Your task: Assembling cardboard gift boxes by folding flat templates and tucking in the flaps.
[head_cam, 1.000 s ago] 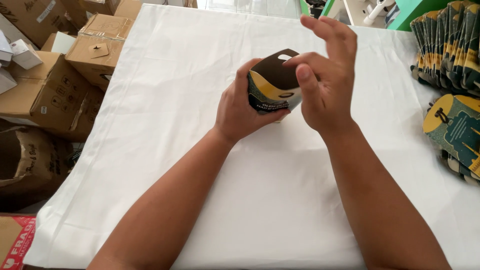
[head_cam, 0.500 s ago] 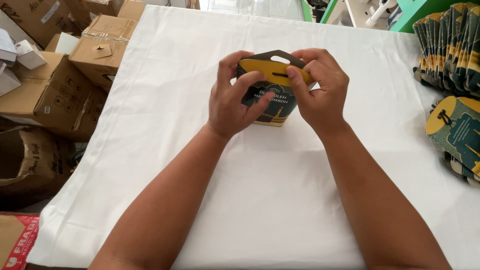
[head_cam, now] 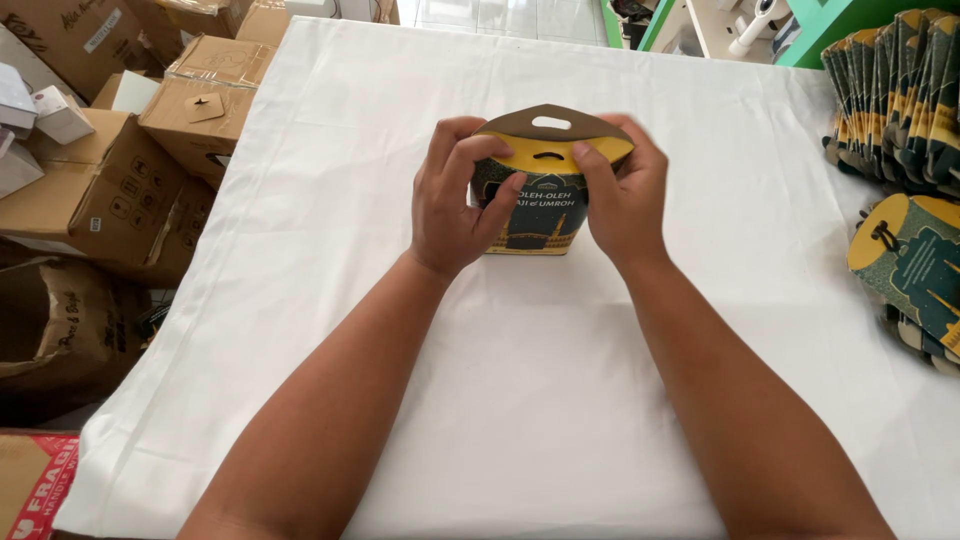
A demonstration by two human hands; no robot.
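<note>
Both hands grasp the small gift box [head_cam: 535,205] standing at the middle of the white table [head_cam: 520,420]: left hand [head_cam: 452,200] and right hand [head_cam: 622,200] pinch its handle flaps together, steadying it upright.

The small dark-and-yellow gift box [head_cam: 540,205], earlier tilted and held up, now stands upright on the white tablecloth [head_cam: 520,400]. The left hand [head_cam: 455,200] and right hand [head_cam: 620,195] now press its curved handle flaps together.

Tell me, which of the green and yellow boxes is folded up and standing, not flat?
The small box between the left hand and right hand, mid-table. It stands with curved handle flaps on top; the others lie or lean flat in stacks at the right edge.
</note>
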